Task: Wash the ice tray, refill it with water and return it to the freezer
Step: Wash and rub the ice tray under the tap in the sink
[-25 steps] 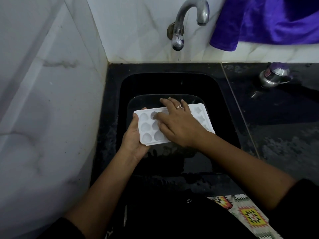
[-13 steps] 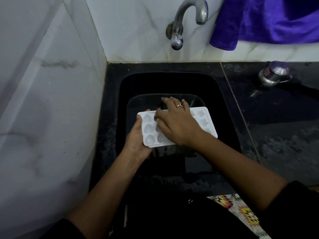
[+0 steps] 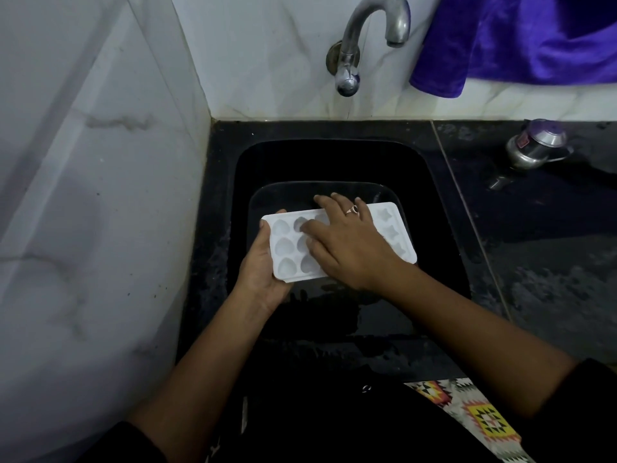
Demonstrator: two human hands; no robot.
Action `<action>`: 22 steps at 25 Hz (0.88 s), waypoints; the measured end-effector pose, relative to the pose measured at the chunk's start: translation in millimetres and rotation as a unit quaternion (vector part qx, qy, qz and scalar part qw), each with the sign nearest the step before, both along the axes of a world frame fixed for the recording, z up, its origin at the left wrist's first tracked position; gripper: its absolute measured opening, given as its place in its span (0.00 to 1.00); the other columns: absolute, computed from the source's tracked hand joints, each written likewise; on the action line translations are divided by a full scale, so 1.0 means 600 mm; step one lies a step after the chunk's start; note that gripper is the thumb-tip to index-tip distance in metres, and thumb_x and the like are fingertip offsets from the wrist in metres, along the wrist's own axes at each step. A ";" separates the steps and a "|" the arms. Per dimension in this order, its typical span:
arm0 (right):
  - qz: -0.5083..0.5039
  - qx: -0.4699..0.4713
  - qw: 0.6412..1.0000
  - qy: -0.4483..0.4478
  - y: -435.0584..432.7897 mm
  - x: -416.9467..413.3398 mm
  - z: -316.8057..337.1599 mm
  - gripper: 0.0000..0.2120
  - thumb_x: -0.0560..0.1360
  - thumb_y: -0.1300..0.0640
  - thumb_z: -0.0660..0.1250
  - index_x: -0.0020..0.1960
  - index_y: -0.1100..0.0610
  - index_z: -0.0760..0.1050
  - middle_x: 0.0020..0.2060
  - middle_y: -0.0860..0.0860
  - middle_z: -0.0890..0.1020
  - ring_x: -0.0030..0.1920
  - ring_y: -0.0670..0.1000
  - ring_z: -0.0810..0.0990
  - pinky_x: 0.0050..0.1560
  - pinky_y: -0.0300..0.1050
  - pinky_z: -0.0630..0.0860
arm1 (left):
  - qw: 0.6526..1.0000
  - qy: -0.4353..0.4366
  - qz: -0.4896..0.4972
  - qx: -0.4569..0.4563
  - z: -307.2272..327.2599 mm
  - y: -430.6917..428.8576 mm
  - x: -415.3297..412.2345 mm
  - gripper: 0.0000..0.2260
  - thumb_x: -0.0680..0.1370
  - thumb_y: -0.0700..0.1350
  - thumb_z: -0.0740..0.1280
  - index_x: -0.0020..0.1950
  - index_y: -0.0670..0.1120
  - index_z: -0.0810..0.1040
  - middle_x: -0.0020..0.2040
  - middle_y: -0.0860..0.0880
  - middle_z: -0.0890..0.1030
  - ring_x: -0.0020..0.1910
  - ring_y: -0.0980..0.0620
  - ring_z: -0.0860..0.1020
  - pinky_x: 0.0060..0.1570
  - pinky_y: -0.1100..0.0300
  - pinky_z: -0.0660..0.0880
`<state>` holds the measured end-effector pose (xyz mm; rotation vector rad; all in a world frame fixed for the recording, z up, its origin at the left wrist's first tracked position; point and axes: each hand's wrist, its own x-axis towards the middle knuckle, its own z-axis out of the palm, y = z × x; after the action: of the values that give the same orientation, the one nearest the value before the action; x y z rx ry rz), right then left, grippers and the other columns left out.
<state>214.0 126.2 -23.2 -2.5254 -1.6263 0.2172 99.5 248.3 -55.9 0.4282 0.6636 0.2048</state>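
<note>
A white ice tray [image 3: 285, 248] with heart and star shaped cups is held level over the black sink [image 3: 434, 202]. My left hand [image 3: 263, 272] grips its left end from below, thumb on the rim. My right hand [image 3: 347, 242], with a ring on one finger, lies flat across the middle of the tray, its straight fingers pressing into the cups. The tray's middle is hidden under that hand. The steel tap [image 3: 364, 38] stands on the wall above the sink; no water stream shows.
A white marble wall [image 3: 100, 195] closes off the left side. The black counter [image 3: 551, 245] runs to the right, with a small steel pot [image 3: 534, 145] at its back. A purple cloth [image 3: 521, 38] hangs at the top right.
My right hand has slid a little across the tray's cups, and the tray has shifted slightly. My left hand keeps its grip.
</note>
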 end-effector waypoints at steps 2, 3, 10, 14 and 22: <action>-0.008 0.006 1.000 0.003 0.006 0.004 0.005 0.23 0.82 0.43 0.49 0.66 0.49 0.77 0.78 0.60 0.65 0.79 0.63 0.60 0.77 0.70 0.52 | 1.000 0.006 -0.004 0.010 0.000 -0.005 0.002 0.27 0.87 0.61 0.51 0.69 0.44 0.78 0.54 0.40 0.88 0.47 0.43 0.88 0.44 0.45 0.86; -0.017 0.010 1.000 0.008 0.010 0.003 0.008 0.22 0.82 0.44 0.50 0.64 0.49 0.78 0.78 0.60 0.66 0.79 0.63 0.61 0.77 0.70 0.52 | 1.000 0.006 -0.002 0.009 -0.004 -0.007 0.004 0.27 0.87 0.62 0.51 0.74 0.44 0.75 0.58 0.40 0.87 0.51 0.43 0.88 0.47 0.45 0.86; 0.011 -0.001 1.000 -0.001 0.013 0.002 0.001 0.25 0.82 0.42 0.47 0.66 0.49 0.76 0.78 0.59 0.66 0.79 0.62 0.61 0.77 0.70 0.53 | 1.000 -0.001 -0.009 -0.006 -0.010 -0.006 0.003 0.30 0.87 0.62 0.51 0.59 0.46 0.88 0.57 0.41 0.87 0.51 0.44 0.88 0.50 0.46 0.85; -0.017 0.008 1.000 0.004 0.010 0.004 0.003 0.26 0.81 0.42 0.46 0.67 0.48 0.76 0.78 0.59 0.66 0.79 0.63 0.60 0.77 0.70 0.52 | 1.000 -0.005 -0.002 0.018 -0.016 0.003 0.004 0.24 0.87 0.62 0.52 0.71 0.49 0.78 0.64 0.40 0.84 0.56 0.42 0.86 0.55 0.42 0.82; 0.004 0.008 1.000 0.001 0.019 -0.007 -0.004 0.22 0.83 0.43 0.49 0.66 0.51 0.76 0.78 0.59 0.64 0.81 0.62 0.56 0.79 0.69 0.51 | 1.000 -0.004 -0.022 -0.009 -0.014 0.001 0.002 0.30 0.86 0.64 0.52 0.77 0.45 0.72 0.66 0.39 0.84 0.58 0.42 0.86 0.55 0.43 0.83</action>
<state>210.0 137.4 -25.6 -2.5065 -1.6307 0.2078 100.8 248.9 -64.6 0.4235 0.6466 0.1586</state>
